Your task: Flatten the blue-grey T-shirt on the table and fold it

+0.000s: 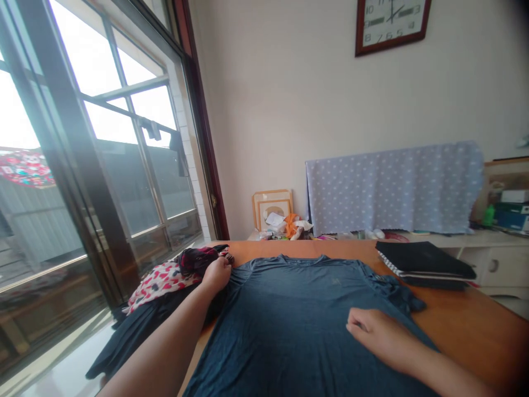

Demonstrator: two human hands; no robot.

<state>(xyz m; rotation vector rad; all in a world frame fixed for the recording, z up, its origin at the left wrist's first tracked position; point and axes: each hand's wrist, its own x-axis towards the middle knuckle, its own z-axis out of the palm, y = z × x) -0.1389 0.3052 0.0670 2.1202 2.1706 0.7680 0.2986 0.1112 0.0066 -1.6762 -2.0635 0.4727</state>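
A dark blue T-shirt [289, 325] lies spread on the wooden table, its neckline toward the far edge. My left hand [217, 274] is closed at the shirt's left sleeve, right beside a heap of clothes [165, 281]. What its fingers hold, if anything, is hidden. Over the right half of the shirt is my right hand [367, 328], its fingers curled in and nothing visible in them. I cannot tell whether it touches the fabric. The shirt's right sleeve [399, 292] is bunched up.
Folded dark clothes [425, 262] are stacked at the table's [475, 320] far right. Behind it stand a low cabinet [502, 267], a star-patterned cloth [392, 187] draped over something, and picture frames [271, 204]. Large windows [136, 138] line the left side; a clock [392, 25] hangs on the wall.
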